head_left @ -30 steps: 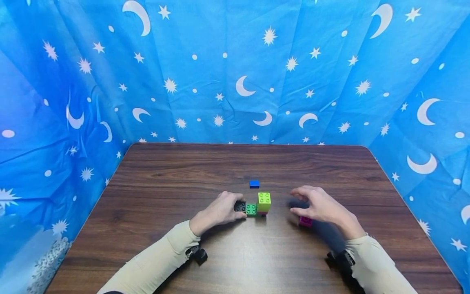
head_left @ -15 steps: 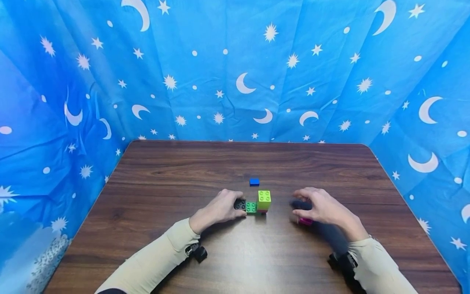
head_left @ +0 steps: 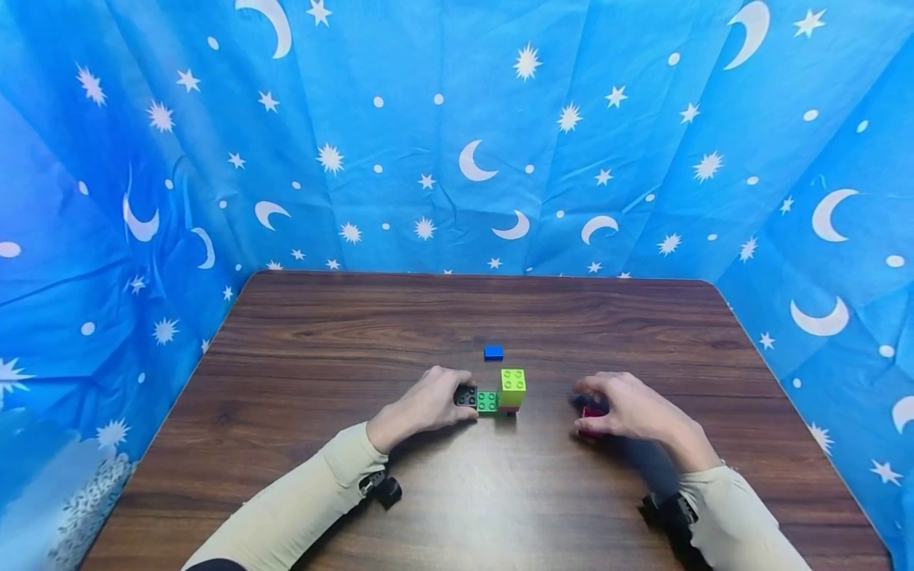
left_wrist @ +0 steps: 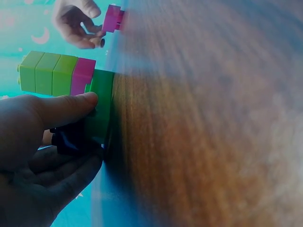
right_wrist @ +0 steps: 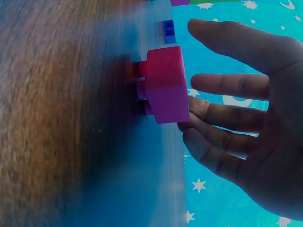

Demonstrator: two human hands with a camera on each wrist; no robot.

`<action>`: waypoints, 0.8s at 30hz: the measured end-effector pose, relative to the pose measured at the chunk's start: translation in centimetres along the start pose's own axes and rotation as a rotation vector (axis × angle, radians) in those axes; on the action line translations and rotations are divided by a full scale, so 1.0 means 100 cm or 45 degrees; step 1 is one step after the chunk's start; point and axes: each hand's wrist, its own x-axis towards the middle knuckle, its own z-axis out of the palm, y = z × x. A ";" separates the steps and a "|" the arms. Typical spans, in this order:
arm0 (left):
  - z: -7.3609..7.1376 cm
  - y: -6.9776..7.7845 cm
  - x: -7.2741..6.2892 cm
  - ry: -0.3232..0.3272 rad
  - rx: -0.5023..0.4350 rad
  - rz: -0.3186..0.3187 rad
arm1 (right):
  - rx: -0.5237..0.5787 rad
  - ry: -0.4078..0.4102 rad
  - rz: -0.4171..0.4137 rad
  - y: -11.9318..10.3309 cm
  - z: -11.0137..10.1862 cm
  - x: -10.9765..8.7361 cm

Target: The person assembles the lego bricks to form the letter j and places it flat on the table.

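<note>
My left hand (head_left: 424, 403) pinches a black toy building brick (head_left: 466, 396), thumb on the near side and fingers behind. That brick sits on one end of a long green brick (left_wrist: 100, 106). At the green brick's other end rises a stack of lime bricks (head_left: 512, 387) over a magenta one (left_wrist: 83, 75). To the right, my right hand (head_left: 635, 408) hovers around a loose magenta brick (right_wrist: 165, 85), which lies studs down on the table. In the right wrist view its thumb is apart from the brick and the fingers are spread; a fingertip is at one corner, contact unclear.
A small blue brick (head_left: 493, 352) lies on the wooden table (head_left: 343, 333) behind the stack. Blue cloth (head_left: 400, 143) with moons and stars hangs behind the table and at both sides.
My right hand has come slightly down and toward me, its thumb now in front of the loose magenta brick. The left hand keeps its hold on the black brick.
</note>
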 end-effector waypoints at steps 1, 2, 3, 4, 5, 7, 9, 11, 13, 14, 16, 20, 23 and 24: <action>0.000 0.000 0.000 -0.001 0.000 -0.002 | 0.004 -0.013 0.002 0.000 0.000 0.000; 0.000 0.000 0.000 -0.002 0.000 -0.005 | 0.010 -0.025 0.004 0.001 0.000 -0.001; 0.000 0.000 0.000 -0.005 0.001 -0.009 | 0.016 -0.034 0.004 0.001 0.000 -0.001; 0.000 0.000 -0.001 -0.005 0.000 -0.011 | 0.019 -0.039 0.002 0.001 0.000 -0.001; 0.000 0.001 -0.001 -0.007 -0.001 -0.014 | 0.022 -0.041 -0.002 0.001 0.000 -0.001; 0.000 0.001 -0.001 -0.009 -0.001 -0.015 | 0.021 -0.042 -0.015 0.001 0.000 -0.001; 0.000 0.001 -0.001 -0.011 0.006 -0.015 | 0.021 -0.047 -0.032 0.001 0.001 -0.001; 0.000 0.001 -0.001 -0.011 0.013 -0.013 | 0.021 -0.056 -0.046 0.002 0.001 -0.001; 0.000 0.001 0.000 -0.011 0.023 -0.011 | 0.018 -0.066 -0.063 0.003 0.001 -0.001; 0.000 0.001 0.000 -0.011 0.026 -0.010 | 0.021 -0.074 -0.073 0.004 0.001 -0.001; 0.000 0.001 0.000 -0.011 0.025 -0.012 | 0.034 -0.088 -0.084 0.004 0.001 0.000; 0.001 0.000 0.000 -0.013 0.024 -0.011 | 0.071 -0.110 -0.086 0.006 0.001 0.000; 0.000 -0.001 0.000 -0.011 0.028 -0.008 | 0.085 -0.100 -0.074 0.005 0.001 0.000; 0.000 -0.001 0.000 -0.010 0.029 -0.006 | 0.090 -0.092 -0.072 0.005 0.001 0.001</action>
